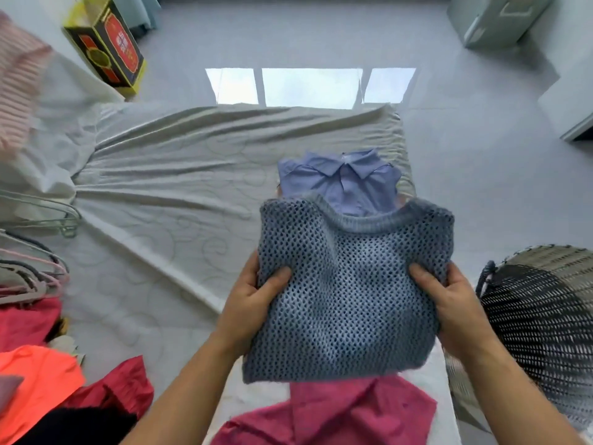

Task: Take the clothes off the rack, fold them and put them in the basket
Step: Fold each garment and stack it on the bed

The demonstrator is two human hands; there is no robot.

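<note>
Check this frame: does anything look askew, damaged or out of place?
Nothing looks damaged. Both hands, left hand and right hand, hold a folded blue knit sweater beside the woven basket. Unfolded clothes and loose hangers lie heaped on the bed, as expected mid-task.

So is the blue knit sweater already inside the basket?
No, both the left hand and the right hand hold the blue knit sweater above the bed, left of the basket.

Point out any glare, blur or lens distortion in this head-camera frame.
Head view: bright window reflection glares off the glossy floor; wide-angle bending curves the bed edge and stretches the basket at the right; the striped pink garment at the far left is smeared; the knit sweater is fairly sharp.
</note>
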